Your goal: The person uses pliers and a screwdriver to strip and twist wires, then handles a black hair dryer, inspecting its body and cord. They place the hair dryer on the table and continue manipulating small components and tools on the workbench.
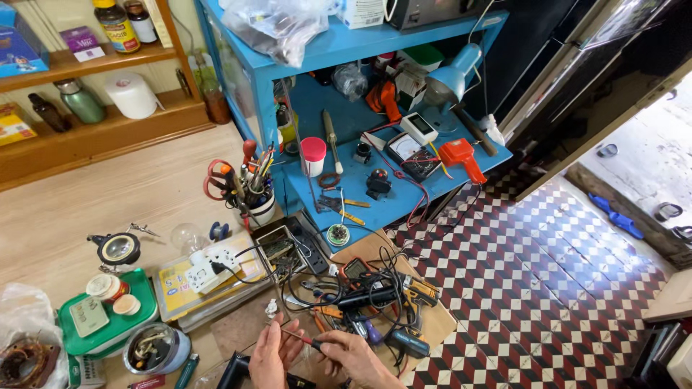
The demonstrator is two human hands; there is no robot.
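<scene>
- the left hand [272, 354] sits at the bottom edge, fingers curled and pinched on the thin metal end of a slim probe-like tool [301, 338].
- the right hand [352, 354] is just beside it, fingers closed around the dark handle end of the same tool, which lies slanted between the two hands, low over the wooden board [432, 328].
- judging by this, the work is mid-way: the tool is gripped and being handled, and no part looks finished or set aside.
- just beyond the hands lies a tangle of black cables [375, 277], a small multimeter [356, 269] and screwdrivers.
- further left, a green tray [108, 328] and a white power strip [209, 265].
- farthest, a blue shelf [382, 194] with a red pistol-grip tool [461, 155] and a meter.
</scene>
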